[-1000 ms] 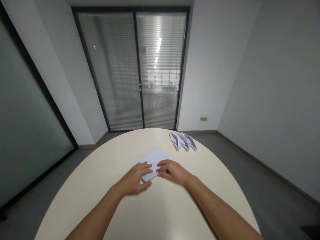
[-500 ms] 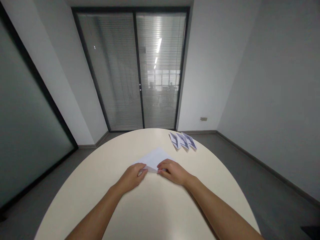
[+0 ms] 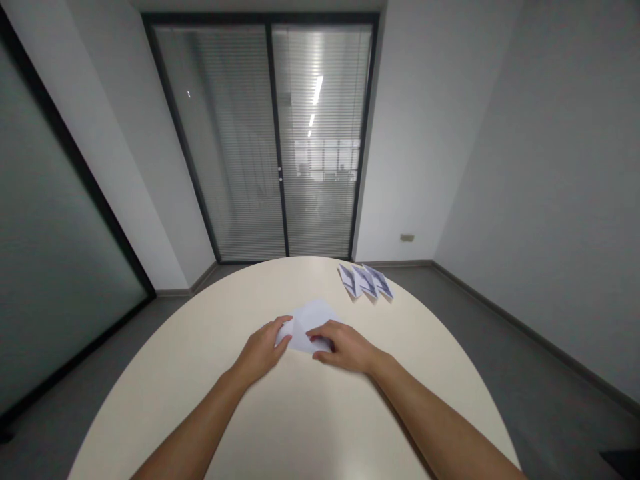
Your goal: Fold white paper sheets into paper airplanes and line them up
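A white sheet of paper (image 3: 310, 320) lies on the round cream table (image 3: 300, 413), partly folded with its near corner turned up. My left hand (image 3: 260, 350) pinches the sheet's left edge between thumb and fingers. My right hand (image 3: 345, 347) rests on the sheet's right side, fingers pressing the near edge and covering part of it. Both hands touch the same sheet.
Three small folded paper pieces (image 3: 366, 281) with blue-grey print lie in a row at the table's far right edge. Beyond the table are a grey floor, glass sliding doors (image 3: 270, 140) with blinds, and white walls.
The sheet lay flat a second ago with both hands pressing its near corner. The near part has since been lifted and folded away from me, so the visible paper is smaller.
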